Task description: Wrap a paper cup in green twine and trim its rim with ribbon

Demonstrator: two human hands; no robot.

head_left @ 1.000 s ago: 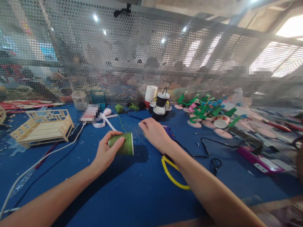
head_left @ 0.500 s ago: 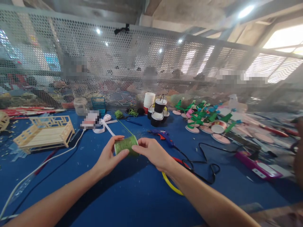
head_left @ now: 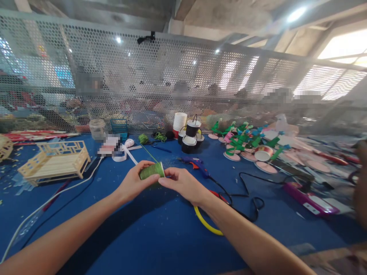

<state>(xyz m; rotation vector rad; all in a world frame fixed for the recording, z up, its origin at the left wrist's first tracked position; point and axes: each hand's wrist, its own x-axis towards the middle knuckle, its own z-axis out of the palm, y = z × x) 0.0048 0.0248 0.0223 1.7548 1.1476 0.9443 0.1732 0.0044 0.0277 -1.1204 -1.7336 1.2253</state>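
A paper cup (head_left: 149, 172) wrapped in green yarn lies on its side above the blue table, its white rim facing right. My left hand (head_left: 134, 179) is closed around it, thumb along the near side and fingers behind. At the rim end, my right hand (head_left: 179, 181) pinches the cup's edge between thumb and fingers; the fingertips are partly hidden. From the cup a taut green strand (head_left: 149, 153) runs back to a green yarn ball (head_left: 143, 138). Right of my hands lies a blue glue gun (head_left: 197, 165).
Small black buckets (head_left: 189, 144) and stacked white cups (head_left: 180, 122) stand at the back. Green-leaved pieces on pink discs (head_left: 265, 167) crowd the right, behind a purple power strip (head_left: 311, 199). A wooden toy bed (head_left: 54, 162) and white cable (head_left: 61, 193) are left; a yellow ring (head_left: 205, 223) lies near my right forearm.
The cup has turned and tilted in my hands, so its white rim shows more at the right. My right fingers have shifted from the cup's side to its rim end.
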